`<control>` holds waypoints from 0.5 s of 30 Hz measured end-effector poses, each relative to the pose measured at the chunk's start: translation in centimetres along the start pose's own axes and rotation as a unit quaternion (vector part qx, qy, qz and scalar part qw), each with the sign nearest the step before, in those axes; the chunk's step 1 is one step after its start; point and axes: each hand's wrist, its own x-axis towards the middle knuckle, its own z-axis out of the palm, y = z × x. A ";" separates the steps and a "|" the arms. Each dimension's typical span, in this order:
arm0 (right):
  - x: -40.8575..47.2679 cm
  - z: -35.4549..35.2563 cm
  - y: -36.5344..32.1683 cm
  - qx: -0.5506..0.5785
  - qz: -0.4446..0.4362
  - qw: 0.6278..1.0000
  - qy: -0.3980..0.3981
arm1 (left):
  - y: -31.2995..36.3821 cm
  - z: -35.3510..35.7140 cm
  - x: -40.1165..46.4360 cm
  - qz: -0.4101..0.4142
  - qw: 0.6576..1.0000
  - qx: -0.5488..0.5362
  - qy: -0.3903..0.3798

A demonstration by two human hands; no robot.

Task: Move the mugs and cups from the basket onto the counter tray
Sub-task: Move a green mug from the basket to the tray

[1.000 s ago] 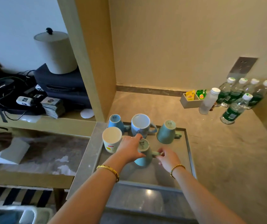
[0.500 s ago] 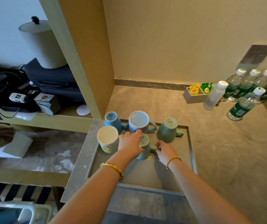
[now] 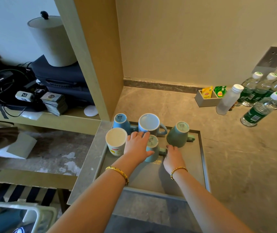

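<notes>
left hand (image 3: 138, 145) fingers curled on small upside-down teal ceramic mug (image 3: 151, 149) | right hand (image 3: 173, 157) fingertips at handle, handle points right | grey tray (image 3: 199, 165)

Mugs on my tray: five, all upside down. One small teal mug (image 3: 152, 148) under my hands, one green (image 3: 178, 134), two blue (image 3: 121, 121) (image 3: 149, 124), one white cup (image 3: 116, 141).
Water bottles: four green-labelled (image 3: 258, 110), plus one frosted bottle (image 3: 228, 99).
Tea packets: two (image 3: 207, 92) (image 3: 220, 91).
Bracelets: two, one on each of my wrists (image 3: 117, 172) (image 3: 178, 170).
</notes>
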 end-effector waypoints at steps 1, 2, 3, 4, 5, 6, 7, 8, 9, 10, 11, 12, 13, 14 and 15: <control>-0.2 0.0 -0.5 -0.014 -0.005 0.999 0.035 | -0.2 -0.2 -0.2 0.001 1.000 -0.015 0.010; -0.5 0.0 -1.1 -0.023 -0.016 0.997 0.073 | -0.4 -0.5 -0.5 0.001 0.999 -0.033 0.023; -0.8 -0.1 -1.9 -0.021 -0.028 0.994 0.108 | -0.7 -0.9 -0.8 -0.001 0.998 -0.050 0.037; -1.0 -0.3 -2.8 -0.003 -0.038 0.990 0.138 | -1.1 -1.3 -1.1 -0.008 0.996 -0.069 0.050; -1.4 -0.4 -3.9 0.030 -0.044 0.985 0.165 | -1.5 -1.7 -1.6 -0.019 0.994 -0.091 0.062; -1.9 -0.5 -5.2 0.071 -0.047 0.978 0.191 | -2.1 -2.2 -2.1 -0.032 0.990 -0.116 0.075; -2.4 -0.5 -6.6 0.107 -0.048 0.969 0.217 | -2.8 -2.6 -2.8 -0.044 0.985 -0.142 0.085; -3.0 -0.4 -8.1 0.131 -0.053 0.959 0.244 | -3.7 -3.0 -3.5 -0.056 0.980 -0.168 0.094; -3.6 -0.1 -9.6 0.141 -0.064 0.951 0.267 | -4.6 -3.3 -4.3 -0.069 0.973 -0.194 0.102; -4.3 0.3 -11.0 0.141 -0.082 0.945 0.283 | -5.7 -3.7 -5.2 -0.084 0.966 -0.220 0.109; -4.9 0.9 -12.5 0.137 -0.101 0.942 0.288 | -6.9 -4.0 -6.1 -0.099 0.959 -0.242 0.114; -5.6 1.7 -14.0 0.132 -0.123 0.942 0.284 | -8.2 -4.3 -7.1 -0.114 0.953 -0.258 0.114; -6.3 2.5 -15.5 0.126 -0.148 0.942 0.274 | -9.6 -4.5 -8.2 -0.128 0.948 -0.269 0.113; -7.0 3.6 -16.9 0.116 -0.173 0.942 0.262 | -11.2 -4.7 -9.3 -0.143 0.943 -0.280 0.113; -7.9 4.7 -18.3 0.108 -0.194 0.943 0.248 | -12.8 -4.9 -10.5 -0.158 0.936 -0.293 0.113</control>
